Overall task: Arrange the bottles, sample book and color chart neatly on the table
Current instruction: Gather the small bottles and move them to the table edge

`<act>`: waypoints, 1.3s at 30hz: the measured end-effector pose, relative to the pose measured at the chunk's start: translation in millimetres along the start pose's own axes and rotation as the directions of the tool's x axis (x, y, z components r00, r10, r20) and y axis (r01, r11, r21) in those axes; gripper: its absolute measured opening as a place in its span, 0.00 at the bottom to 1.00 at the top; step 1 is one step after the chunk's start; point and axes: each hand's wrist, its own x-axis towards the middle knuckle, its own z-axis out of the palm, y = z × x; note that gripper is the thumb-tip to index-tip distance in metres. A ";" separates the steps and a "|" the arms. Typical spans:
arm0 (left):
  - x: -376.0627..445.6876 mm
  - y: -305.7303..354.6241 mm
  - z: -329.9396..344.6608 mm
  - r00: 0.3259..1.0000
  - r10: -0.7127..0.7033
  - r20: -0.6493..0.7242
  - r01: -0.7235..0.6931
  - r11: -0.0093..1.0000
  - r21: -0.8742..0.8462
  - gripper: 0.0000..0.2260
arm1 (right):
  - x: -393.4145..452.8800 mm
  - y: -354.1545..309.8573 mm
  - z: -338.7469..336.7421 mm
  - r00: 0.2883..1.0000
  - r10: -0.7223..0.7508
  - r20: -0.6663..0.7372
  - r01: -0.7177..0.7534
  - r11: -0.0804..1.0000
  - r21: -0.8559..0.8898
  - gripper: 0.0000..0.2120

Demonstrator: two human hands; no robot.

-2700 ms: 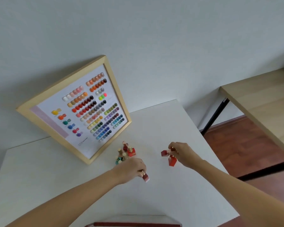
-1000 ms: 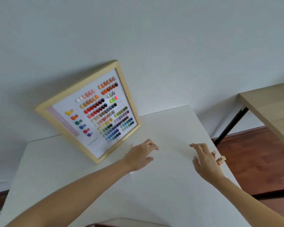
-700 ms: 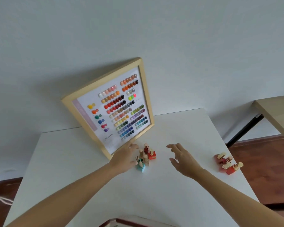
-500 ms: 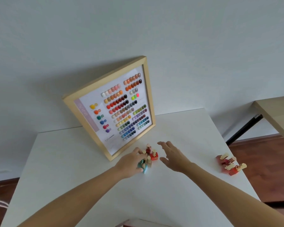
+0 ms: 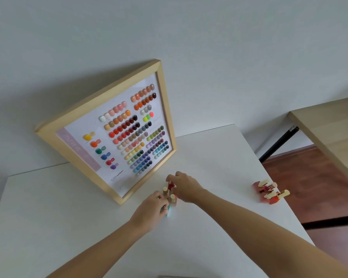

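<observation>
A wood-framed color chart (image 5: pixel 117 135) leans against the wall at the back of the white table (image 5: pixel 48 217). In front of its lower corner stands a small cluster of nail polish bottles (image 5: pixel 171 198) with tan caps. My left hand (image 5: pixel 152 209) closes on a teal bottle (image 5: pixel 168 211) at the cluster's near side. My right hand (image 5: pixel 184 187) closes on a red bottle (image 5: pixel 170 186) at its far side. A second group of red bottles (image 5: pixel 268 192) sits near the table's right edge. A sliver at the bottom edge may be the sample book (image 5: pixel 181 276).
A light wooden table (image 5: pixel 333 133) with a black leg stands to the right, over a red-brown wooden floor (image 5: pixel 313 183). A plain white wall rises behind the chart. The white table's right edge runs close to the red bottles.
Both hands have moved in onto the central cluster; the right hand came from the right edge, where the red bottles now stand released. The camera has shifted its view.
</observation>
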 end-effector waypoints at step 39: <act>96.7 238.5 75.8 0.848 0.442 0.292 -0.471 0.881 0.036 0.12 | -255.6 217.6 -25.8 0.857 0.459 -0.234 -0.427 0.887 0.174 0.10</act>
